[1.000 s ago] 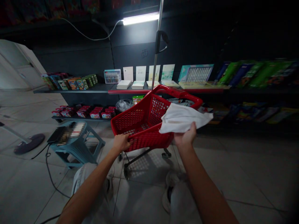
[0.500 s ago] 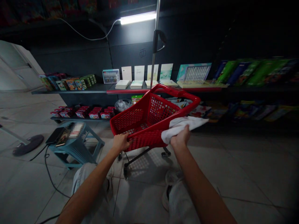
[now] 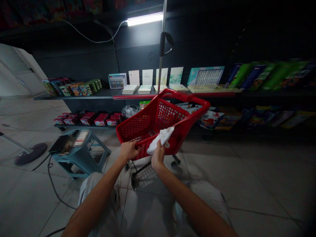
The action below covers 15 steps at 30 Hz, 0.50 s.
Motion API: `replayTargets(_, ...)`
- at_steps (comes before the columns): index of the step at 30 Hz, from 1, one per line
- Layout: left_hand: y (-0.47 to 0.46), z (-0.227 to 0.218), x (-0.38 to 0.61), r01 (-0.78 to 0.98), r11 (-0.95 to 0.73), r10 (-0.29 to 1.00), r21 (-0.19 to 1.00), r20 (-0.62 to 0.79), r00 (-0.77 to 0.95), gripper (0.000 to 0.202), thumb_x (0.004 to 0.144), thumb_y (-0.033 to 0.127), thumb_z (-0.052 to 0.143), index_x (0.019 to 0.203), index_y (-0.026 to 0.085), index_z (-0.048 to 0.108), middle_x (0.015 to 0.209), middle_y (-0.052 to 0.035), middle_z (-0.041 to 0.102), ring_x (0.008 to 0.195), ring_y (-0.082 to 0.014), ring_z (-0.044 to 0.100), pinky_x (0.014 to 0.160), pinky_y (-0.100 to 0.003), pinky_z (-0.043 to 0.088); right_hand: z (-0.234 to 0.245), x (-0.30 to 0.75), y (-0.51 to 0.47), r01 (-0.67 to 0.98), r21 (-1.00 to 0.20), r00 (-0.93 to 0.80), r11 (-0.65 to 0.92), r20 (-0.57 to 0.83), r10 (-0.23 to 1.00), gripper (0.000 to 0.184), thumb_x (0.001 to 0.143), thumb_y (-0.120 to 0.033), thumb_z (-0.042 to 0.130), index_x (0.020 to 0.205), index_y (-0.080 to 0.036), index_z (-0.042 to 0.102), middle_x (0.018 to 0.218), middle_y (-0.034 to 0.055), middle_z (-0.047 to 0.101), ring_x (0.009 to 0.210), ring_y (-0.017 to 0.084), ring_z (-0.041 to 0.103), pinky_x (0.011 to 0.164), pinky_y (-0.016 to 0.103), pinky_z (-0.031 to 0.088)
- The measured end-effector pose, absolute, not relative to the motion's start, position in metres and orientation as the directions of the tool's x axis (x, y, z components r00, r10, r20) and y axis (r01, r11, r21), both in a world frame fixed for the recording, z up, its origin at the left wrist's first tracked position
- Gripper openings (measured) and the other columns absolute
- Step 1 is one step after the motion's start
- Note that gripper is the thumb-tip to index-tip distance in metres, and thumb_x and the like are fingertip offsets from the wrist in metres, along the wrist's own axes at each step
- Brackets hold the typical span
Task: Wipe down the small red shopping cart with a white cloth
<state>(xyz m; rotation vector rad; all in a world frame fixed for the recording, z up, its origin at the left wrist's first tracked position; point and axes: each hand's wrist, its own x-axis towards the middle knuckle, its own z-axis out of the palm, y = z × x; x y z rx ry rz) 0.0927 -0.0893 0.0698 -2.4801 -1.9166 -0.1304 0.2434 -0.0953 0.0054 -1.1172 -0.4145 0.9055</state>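
In the head view, a small red cart [image 3: 138, 126] is seen on the tiled floor [image 3: 247, 184], directly ahead of both hands. The left hand [image 3: 128, 149] is closed over the cart's near rim, with the fingers curled round it. The right hand [image 3: 158, 157], just beside the left, is closed on a bunched white cloth [image 3: 161, 138]. The cloth is pressed against the same near wall, and its loose end lies over the rim. A teal stool [image 3: 84, 154] stands off to the left of the left hand, and shelves [image 3: 74, 93] of boxed goods run well beyond the cart.

The work in hand is judged to be wiping the cart's near wall. The cart stands on wheels [image 3: 133, 179] and could roll away under pressure, so it is best braced firmly by the left hand. The cloth is better gathered tightly, so that its loose end is not snagged in the mesh. Pressure is best applied along the rim in overlapping strokes.
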Motion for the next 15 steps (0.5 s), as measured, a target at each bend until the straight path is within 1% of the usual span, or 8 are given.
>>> replayTargets(1,-0.090,0.070,0.092,0.966,-0.253,0.966,0.059,0.068,0.249,0.049,0.098,0.066,0.049,0.112,0.025,0.073,0.107,-0.0115,0.081,0.103,-0.0305,0.076,0.086,-0.035,0.052,0.009,0.243,-0.098,-0.456,-0.878,0.585,0.145,-0.173,0.792,0.058,0.087,-0.066,0.055,0.119,-0.017,0.062,0.113,0.0081,0.075,0.100,0.022,0.072,0.086,0.033,0.059)
replayTargets(3,-0.090,0.069,0.091,0.954,-0.280,0.959,0.108,0.086,0.272,0.047,0.100,0.063,0.048,0.118,0.025,0.071,0.111,-0.0105,0.080,0.107,-0.0292,0.076,0.089,-0.034,0.052,0.016,0.242,-0.103,-0.542,-0.821,0.561,0.179,-0.194,0.805,0.056,0.086,-0.062,0.059,0.121,-0.019,0.061,0.115,0.0067,0.075,0.100,0.021,0.073,0.086,0.032,0.060)
replayTargets(6,-0.091,0.068,0.088,0.884,-0.401,0.914,0.241,0.163,0.370,0.050,0.101,0.056,0.052,0.139,0.026,0.062,0.132,-0.0079,0.075,0.120,-0.0255,0.071,0.098,-0.033,0.052,0.027,0.242,-0.114,-0.633,-0.748,0.551,0.199,-0.255,0.794,0.056,0.084,-0.058,0.064,0.124,-0.020,0.062,0.120,0.0064,0.076,0.104,0.021,0.074,0.088,0.033,0.062)
replayTargets(8,-0.091,0.067,0.085,0.823,-0.470,0.882,0.318,0.205,0.424,0.055,0.101,0.052,0.054,0.149,0.026,0.055,0.146,-0.0063,0.067,0.128,-0.0228,0.067,0.106,-0.032,0.050,0.034,0.243,-0.120,-0.646,-0.740,0.534,0.188,-0.262,0.804,0.057,0.083,-0.058,0.067,0.124,-0.019,0.064,0.120,0.0073,0.076,0.104,0.022,0.074,0.090,0.035,0.062)
replayTargets(9,-0.090,0.066,0.084,0.803,-0.487,0.873,0.342,0.210,0.440,0.056,0.101,0.050,0.053,0.151,0.026,0.053,0.150,-0.0060,0.064,0.131,-0.0223,0.065,0.108,-0.032,0.049,0.038,0.243,-0.123,-0.646,-0.741,0.519,0.186,-0.248,0.818,0.058,0.083,-0.058,0.068,0.125,-0.018,0.065,0.119,0.0076,0.077,0.104,0.023,0.075,0.091,0.035,0.062)
replayTargets(10,-0.090,0.065,0.083,0.792,-0.496,0.869,0.356,0.206,0.451,0.055,0.102,0.050,0.052,0.151,0.025,0.052,0.152,-0.0061,0.063,0.133,-0.0224,0.064,0.110,-0.033,0.048,0.041,0.244,-0.124,-0.647,-0.739,0.501,0.187,-0.227,0.835,0.059,0.083,-0.058,0.070,0.125,-0.018,0.066,0.119,0.0076,0.077,0.104,0.023,0.075,0.092,0.035,0.062)
replayTargets(12,-0.087,0.064,0.082,0.781,-0.505,0.863,0.367,0.197,0.465,0.053,0.104,0.050,0.048,0.150,0.025,0.054,0.150,-0.0064,0.064,0.132,-0.0236,0.064,0.111,-0.035,0.048,0.048,0.247,-0.124,-0.667,-0.721,0.456,0.187,-0.197,0.868,0.058,0.083,-0.056,0.071,0.125,-0.017,0.067,0.118,0.0070,0.078,0.105,0.023,0.074,0.094,0.035,0.061)
replayTargets(15,-0.083,0.061,0.081,0.754,-0.529,0.848,0.390,0.228,0.478,0.048,0.107,0.050,0.041,0.143,0.025,0.061,0.141,-0.0057,0.071,0.126,-0.0233,0.067,0.109,-0.034,0.050,0.056,0.253,-0.117,-0.733,-0.663,0.376,0.150,-0.211,0.902,0.054,0.082,-0.050,0.072,0.125,-0.018,0.068,0.116,0.0058,0.079,0.104,0.022,0.075,0.091,0.035,0.062)
